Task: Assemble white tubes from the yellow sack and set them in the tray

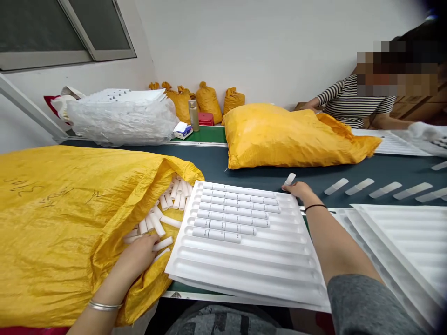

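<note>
My left hand (138,255) is at the mouth of a large yellow woven sack (70,209), fingers closed on a short white tube (163,244). Loose white tubes (179,191) spill around it inside the sack. Beyond the far right corner of a white ribbed tray (244,263), my right hand (298,190) pinches a translucent white tube piece (289,179) that stands tilted over the dark belt. In the tray's upper grooves lie several rows of printed white tubes (230,215); the lower grooves hold none.
Translucent pieces (359,186) lie in a row on the dark belt (209,163). Stacked white trays (401,242) are at right. Another yellow sack (279,137) lies across the belt. A plastic-wrapped stack (122,116) stands at back left. A person in stripes (349,100) works opposite.
</note>
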Motion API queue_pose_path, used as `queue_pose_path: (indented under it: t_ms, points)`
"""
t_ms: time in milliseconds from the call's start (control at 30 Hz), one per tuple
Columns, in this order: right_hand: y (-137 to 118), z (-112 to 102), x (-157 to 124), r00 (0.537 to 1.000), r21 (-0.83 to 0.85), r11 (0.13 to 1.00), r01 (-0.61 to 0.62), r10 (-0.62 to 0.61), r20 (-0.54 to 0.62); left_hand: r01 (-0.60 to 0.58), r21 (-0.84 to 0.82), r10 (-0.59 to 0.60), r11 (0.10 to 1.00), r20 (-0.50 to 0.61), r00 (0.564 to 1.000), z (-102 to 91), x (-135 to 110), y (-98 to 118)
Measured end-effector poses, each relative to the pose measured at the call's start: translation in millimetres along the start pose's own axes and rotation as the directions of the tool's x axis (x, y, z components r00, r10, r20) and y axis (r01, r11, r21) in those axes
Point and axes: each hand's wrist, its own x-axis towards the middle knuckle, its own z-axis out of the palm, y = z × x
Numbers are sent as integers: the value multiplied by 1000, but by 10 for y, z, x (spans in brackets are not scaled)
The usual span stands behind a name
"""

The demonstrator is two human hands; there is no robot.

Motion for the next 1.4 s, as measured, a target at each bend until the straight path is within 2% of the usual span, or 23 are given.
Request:
queue_pose_path:
  t_ms: [33, 100, 167, 233, 300, 400, 500, 567, 600, 633, 700, 767, 833, 867, 900, 933, 967, 1067, 1100, 1133, 1267, 1400]
  points:
    - [14, -45, 1, 1000, -24, 1000, -10, 10, 3, -6, 22, 7, 1000, -14, 1000, -11, 3, -5]
    - [33, -127, -66, 1000, -64, 998, 11, -11, -5, -27, 26, 30, 999, -120, 992, -58, 7, -7]
    - [28, -129, -235, 992, -73, 989, 127, -128, -4, -48, -46, 34, 998, -269, 963, -116, -5, 34]
    - [3, -16, -474, 953, -55, 951, 303, -302, 23, -87, -179, 16, 980, -363, 932, -171, -39, 138]
    - [-23, 174, -716, 895, -39, 894, 446, -444, 46, -140, -293, 11, 946, -400, 916, -218, -90, 281]
    - [-16, 409, -959, 841, -59, 840, 540, -541, -1, -223, -357, 47, 907, -439, 897, -267, -172, 460]
    - [24, 424, -1113, 822, -102, 830, 548, -557, -119, -259, -370, 50, 892, -488, 871, -271, -244, 532]
    - [12, 352, -1288, 810, -84, 836, 542, -547, -214, -283, -425, 49, 860, -482, 875, -249, -295, 575]
    - [-19, 317, -1417, 795, -19, 824, 566, -553, -250, -306, -463, 70, 832, -459, 886, -232, -323, 614]
    - [-70, 293, -1573, 772, 85, 784, 615, -577, -266, -330, -495, 111, 804, -421, 900, -213, -352, 669]
    - [-220, 290, -1929, 709, 391, 602, 697, -662, -244, -381, -514, 228, 768, -336, 914, -172, -415, 820]
    - [-394, 340, -2266, 640, 697, 374, 612, -752, -158, -431, -486, 343, 760, -263, 902, -133, -470, 985]
    - [-534, 403, -2498, 601, 866, 224, 447, -792, -105, -481, -461, 419, 745, -236, 877, -103, -509, 1108]
    - [-579, 424, -2564, 599, 895, 179, 409, -792, -115, -502, -458, 443, 734, -238, 864, -96, -521, 1143]
    - [-607, 433, -2600, 597, 892, 142, 429, -786, -161, -520, -456, 461, 722, -243, 853, -95, -531, 1160]
    - [-619, 429, -2612, 582, 860, 110, 499, -777, -238, -535, -452, 474, 714, -251, 844, -101, -539, 1162]
    - [-622, 414, -2610, 544, 802, 88, 590, -777, -316, -547, -446, 483, 709, -258, 837, -113, -548, 1153]
    - [-613, 345, -2583, 351, 604, 21, 797, -830, -434, -571, -423, 504, 704, -269, 821, -170, -588, 1119]
    - [-615, 328, -2582, 308, 570, 2, 822, -843, -442, -574, -417, 504, 704, -277, 818, -189, -604, 1116]
    - [-620, 317, -2586, 286, 554, -11, 833, -848, -446, -580, -409, 504, 704, -288, 814, -207, -618, 1120]
    - [-647, 329, -2621, 292, 556, -34, 830, -823, -486, -627, -371, 528, 685, -341, 778, -258, -647, 1163]
    - [-638, 348, -2623, 311, 549, -7, 836, -817, -485, -678, -324, 564, 660, -382, 732, -285, -647, 1180]
